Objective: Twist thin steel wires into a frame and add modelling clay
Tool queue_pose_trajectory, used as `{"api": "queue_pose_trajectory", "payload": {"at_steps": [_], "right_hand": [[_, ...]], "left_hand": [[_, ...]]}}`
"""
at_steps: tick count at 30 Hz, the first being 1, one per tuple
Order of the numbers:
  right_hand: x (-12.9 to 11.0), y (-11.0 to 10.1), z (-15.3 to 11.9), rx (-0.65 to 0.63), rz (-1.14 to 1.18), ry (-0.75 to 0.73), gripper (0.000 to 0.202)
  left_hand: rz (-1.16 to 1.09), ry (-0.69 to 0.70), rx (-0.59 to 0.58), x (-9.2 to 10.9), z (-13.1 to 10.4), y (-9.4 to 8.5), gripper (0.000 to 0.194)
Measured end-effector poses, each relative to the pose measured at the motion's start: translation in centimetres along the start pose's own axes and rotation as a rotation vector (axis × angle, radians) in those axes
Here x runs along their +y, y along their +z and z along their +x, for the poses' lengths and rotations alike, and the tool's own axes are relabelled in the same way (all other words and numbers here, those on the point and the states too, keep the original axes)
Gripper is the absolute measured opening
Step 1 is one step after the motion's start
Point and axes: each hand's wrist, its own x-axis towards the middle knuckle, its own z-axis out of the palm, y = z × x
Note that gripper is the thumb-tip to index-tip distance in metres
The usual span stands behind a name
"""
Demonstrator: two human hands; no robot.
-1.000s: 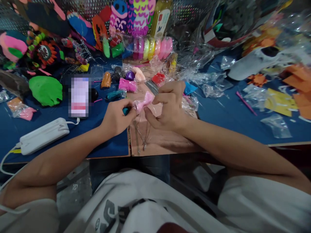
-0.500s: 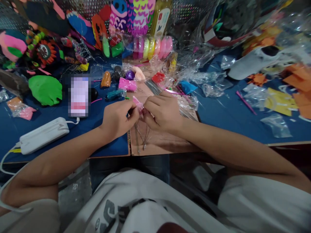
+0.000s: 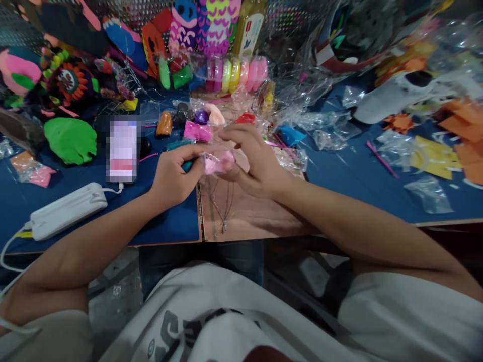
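Observation:
A small lump of light pink modelling clay (image 3: 221, 163), partly in clear plastic wrap, is held up over the cardboard. My left hand (image 3: 175, 173) pinches its wrapped left end between thumb and fingers. At the clay's right end, my right hand (image 3: 258, 161) has its fingers spread, with the thumb close under the lump; whether it touches is hard to tell. Below the hands, thin twisted wires (image 3: 223, 216) lie on the brown cardboard (image 3: 260, 218). Wrapped clay pieces sit just behind: bright pink (image 3: 198, 131), orange (image 3: 164, 124), purple (image 3: 202, 116) and red (image 3: 245, 118).
On the left are a green clay slab (image 3: 71, 140), a phone (image 3: 123, 151) and a white power bank (image 3: 68, 210) with its cable. A row of coloured clay packs (image 3: 236, 75) stands at the back. Plastic scraps, a white moulded piece (image 3: 392, 95) and orange sheets (image 3: 468, 120) lie right.
My right hand has opened from its pinch, fingers spreading up and away. The pink clay now shows more fully, lying more level. My left hand has shifted slightly left, keeping hold of it.

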Motion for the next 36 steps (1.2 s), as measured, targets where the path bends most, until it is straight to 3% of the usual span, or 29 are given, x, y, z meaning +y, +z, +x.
{"api": "queue_pose_trajectory", "payload": {"at_steps": [4,7,11,19,23,26,31,36], "right_hand": [[0.3,-0.4,0.5,-0.142,0.499,0.313,0.049],[0.0,-0.3,0.8,-0.123,0.672,0.434,0.053],[-0.3,-0.7,1.0,-0.018,0.612,0.481,0.057],[1.7,-0.4,0.2,0.122,0.312,0.351,0.056],[1.7,0.1,-0.5,0.136,0.223,0.36,0.051],[0.9,0.2,-0.5,0.102,0.307,0.393,0.052],[-0.6,-0.1,0.4,-0.098,0.66,0.473,0.06],[-1.4,-0.1,0.6,-0.048,0.684,0.53,0.049]], "left_hand": [[-0.267,-0.125,0.046,-0.6,0.5,0.1,0.004],[-0.246,-0.163,0.107,-1.4,0.4,0.2,0.019],[-0.229,-0.137,0.037,-1.3,0.2,0.1,0.017],[-0.38,-0.158,0.006,-0.2,0.6,0.0,0.025],[-0.304,-0.104,-0.02,-0.2,0.5,-0.3,0.028],[-0.249,-0.068,-0.035,-0.2,0.4,-0.4,0.026],[-0.12,-0.058,-0.046,-0.3,0.3,-0.4,0.026],[-0.029,-0.021,-0.048,-0.7,-0.2,-0.2,0.026]]}}
